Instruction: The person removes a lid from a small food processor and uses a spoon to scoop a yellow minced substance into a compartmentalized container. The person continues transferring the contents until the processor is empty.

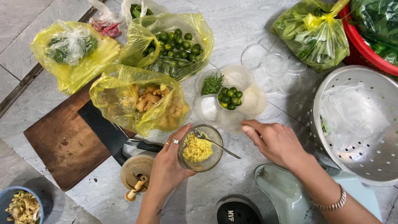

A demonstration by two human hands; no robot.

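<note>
Your right hand [275, 143] covers the near edge of the clear sectioned tray [248, 103], so you cannot tell what its fingertips touch. The red basket [365, 49], blue bowl [8, 197] and black lid [237, 211] run off the frame. The cleaver [105, 130] lies partly under the yellow ginger bag [112, 99]. The white bag's [352, 112] contents are unreadable.

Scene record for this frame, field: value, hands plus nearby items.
left hand: holds glass bowl of minced yellow paste, spoon resting in it
right hand: fingers at the edge of the flower-shaped sectioned tray
tray contents: small green limes in the centre cup, green herb sprigs in one section
ginger bag: yellow, lying on the cutting board
cleaver: on the board
colander: to the right
</note>
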